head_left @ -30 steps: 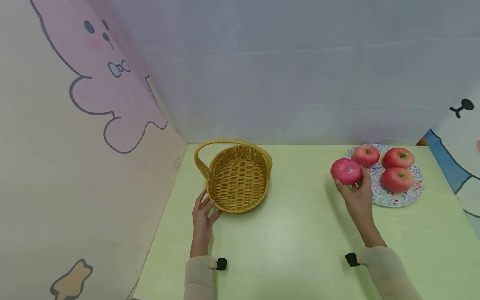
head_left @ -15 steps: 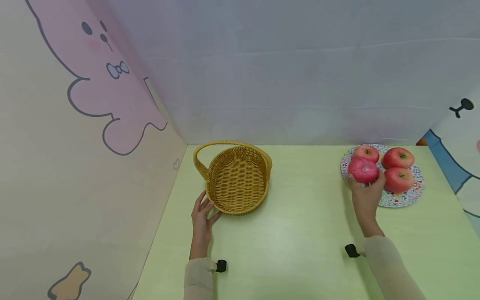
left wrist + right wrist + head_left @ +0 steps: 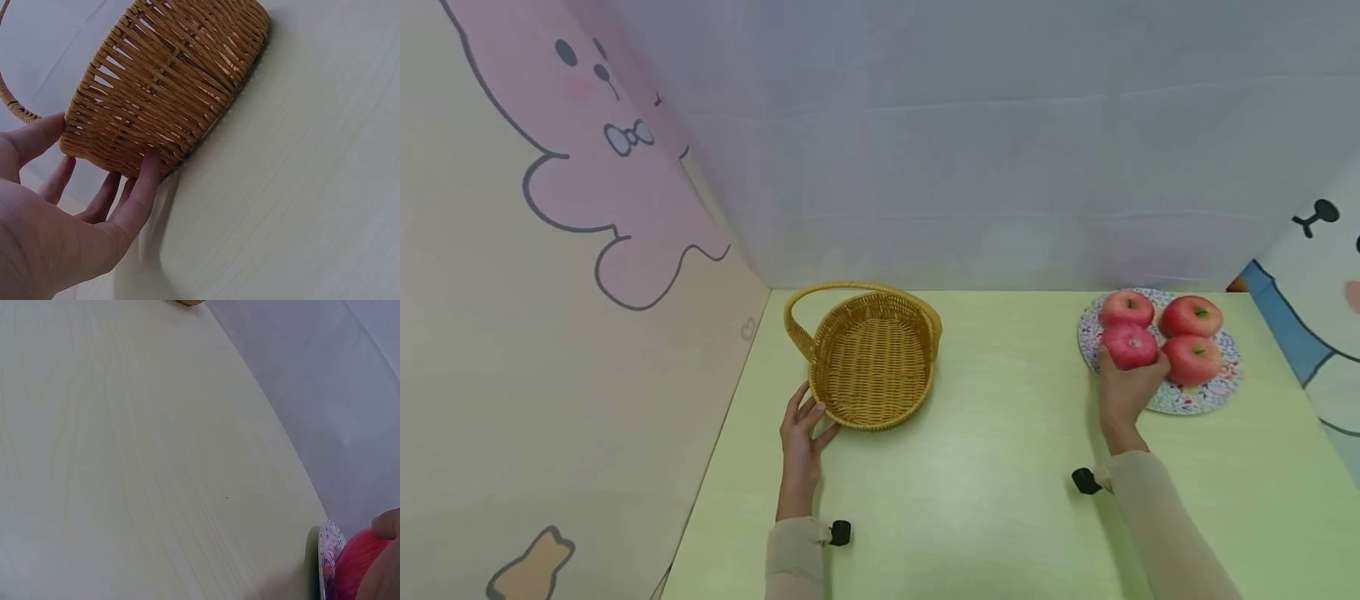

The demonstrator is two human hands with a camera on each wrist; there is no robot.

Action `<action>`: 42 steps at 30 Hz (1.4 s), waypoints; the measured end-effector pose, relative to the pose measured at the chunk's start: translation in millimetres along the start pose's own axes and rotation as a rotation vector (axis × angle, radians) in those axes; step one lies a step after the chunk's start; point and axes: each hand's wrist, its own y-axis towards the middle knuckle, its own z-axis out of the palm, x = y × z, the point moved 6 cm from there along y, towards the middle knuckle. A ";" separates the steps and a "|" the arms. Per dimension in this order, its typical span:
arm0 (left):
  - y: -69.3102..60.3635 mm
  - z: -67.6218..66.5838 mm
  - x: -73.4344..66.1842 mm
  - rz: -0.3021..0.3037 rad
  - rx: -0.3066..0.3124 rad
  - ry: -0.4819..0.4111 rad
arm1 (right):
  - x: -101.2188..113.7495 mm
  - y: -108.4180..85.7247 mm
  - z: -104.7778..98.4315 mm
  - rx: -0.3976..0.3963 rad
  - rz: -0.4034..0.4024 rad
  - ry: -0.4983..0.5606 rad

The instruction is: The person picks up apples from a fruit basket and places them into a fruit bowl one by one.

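Observation:
My right hand (image 3: 1124,396) grips a red apple (image 3: 1130,345) at the front left of a speckled, patterned plate (image 3: 1183,402). Three more apples share that plate: one behind (image 3: 1127,308), one at the back right (image 3: 1191,317) and one at the right (image 3: 1191,360). Only part of the held apple (image 3: 357,565) shows in the right wrist view, partly covered by the fingers. On the left, a woven wicker basket (image 3: 874,375) with a raised handle stands with nothing in it. My left hand (image 3: 801,429) touches its near left side; in the left wrist view the fingertips rest against the weave (image 3: 165,81).
The pale green table (image 3: 1000,467) stretches between basket and plate. A plain curtain-like backdrop (image 3: 962,192) hangs along its back edge. A wall with cartoon figures (image 3: 572,350) borders the left, and another printed panel (image 3: 1311,300) stands at the right.
My right hand has carried the apple rightward from beside the plate, then lowered it to the plate's front left. My left hand stays at the basket; the view shifts slightly.

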 end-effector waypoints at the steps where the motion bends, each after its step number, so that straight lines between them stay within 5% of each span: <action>1: 0.0 0.0 0.3 0.000 0.003 0.002 | -1.7 0.1 0.0 -0.009 0.014 -0.003; 21: 0.5 0.7 1.5 0.001 -0.003 -0.020 | -11.3 2.6 8.7 -0.240 0.110 -0.016; 30: 1.9 2.1 1.3 0.002 0.016 -0.015 | -14.5 4.7 8.4 -0.216 0.149 0.018; 42: 3.9 -0.7 -1.4 -0.016 0.030 -0.006 | -18.7 -8.6 -3.2 -0.127 0.099 0.131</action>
